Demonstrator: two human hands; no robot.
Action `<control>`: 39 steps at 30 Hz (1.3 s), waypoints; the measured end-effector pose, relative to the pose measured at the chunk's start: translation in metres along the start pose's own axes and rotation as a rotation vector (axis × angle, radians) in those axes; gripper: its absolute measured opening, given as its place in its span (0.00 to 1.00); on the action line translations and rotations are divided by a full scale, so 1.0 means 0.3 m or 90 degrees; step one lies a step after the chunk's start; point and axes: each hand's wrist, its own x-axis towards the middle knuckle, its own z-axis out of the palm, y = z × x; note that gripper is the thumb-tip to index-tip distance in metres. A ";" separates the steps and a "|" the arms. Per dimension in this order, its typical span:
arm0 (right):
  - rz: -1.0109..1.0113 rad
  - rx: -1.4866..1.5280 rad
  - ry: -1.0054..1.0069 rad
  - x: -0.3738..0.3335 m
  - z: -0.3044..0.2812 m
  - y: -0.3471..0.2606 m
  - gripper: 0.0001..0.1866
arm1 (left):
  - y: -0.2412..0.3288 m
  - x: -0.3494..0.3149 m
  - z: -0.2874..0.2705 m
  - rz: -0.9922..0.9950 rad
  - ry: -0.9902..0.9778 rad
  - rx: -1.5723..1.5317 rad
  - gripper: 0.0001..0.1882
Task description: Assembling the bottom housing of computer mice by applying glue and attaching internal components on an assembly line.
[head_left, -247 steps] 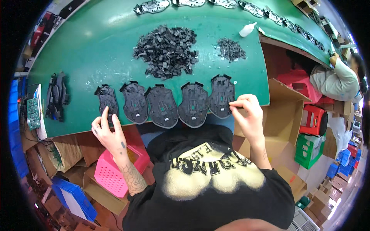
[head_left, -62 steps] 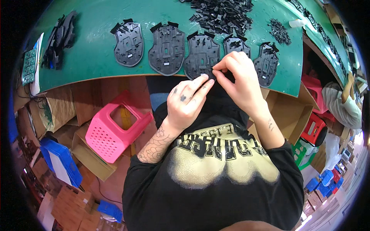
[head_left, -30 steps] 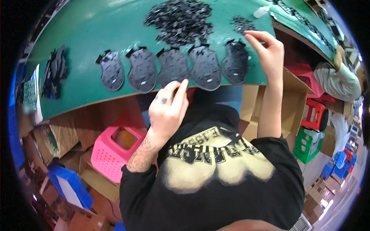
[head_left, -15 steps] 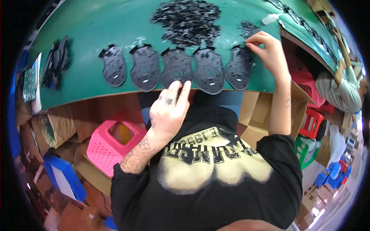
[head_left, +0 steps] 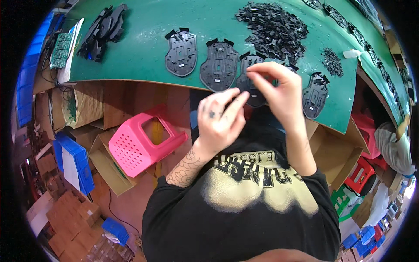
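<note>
A row of black plastic mouse bases lies along the near edge of the green table. My right hand point(head_left: 281, 89) is over the middle of the row, thumb and forefinger pinched together. Whatever is between those fingertips is too small to make out. Close beside it, my left hand point(head_left: 220, 115) is held at the table edge with its fingers stretched out, near a mouse base point(head_left: 252, 97) that both hands partly cover. To the left lie a second base point(head_left: 219, 65) and a third base point(head_left: 181, 54). Another base point(head_left: 315, 96) lies right of my right hand.
A large heap of small black plastic pieces point(head_left: 277, 30) sits behind the row, with a smaller pile point(head_left: 332, 62) and a white bottle point(head_left: 352, 53) to its right. Black parts point(head_left: 102, 32) and green circuit boards point(head_left: 62, 50) lie far left. A pink stool point(head_left: 139, 144) stands below.
My right hand has come from the small pile to the middle of the row, close to my left hand. The whole view has turned, shifting the table's things rightward.
</note>
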 end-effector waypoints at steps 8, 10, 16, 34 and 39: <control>-0.187 -0.232 0.014 0.007 0.110 0.041 0.06 | -0.089 -0.023 -0.008 -0.030 0.012 0.068 0.17; -0.191 -0.252 0.023 0.006 0.120 0.039 0.05 | -0.093 -0.024 -0.008 -0.027 0.012 0.068 0.18; -0.184 -0.274 0.040 0.003 0.141 0.052 0.05 | -0.103 -0.018 -0.006 -0.014 0.011 0.062 0.18; -0.149 -0.257 -0.009 0.025 0.116 0.035 0.05 | -0.117 -0.015 -0.012 0.007 -0.005 0.060 0.18; -0.152 -0.270 -0.008 0.021 0.126 0.039 0.04 | -0.117 -0.020 -0.010 0.008 -0.002 0.060 0.18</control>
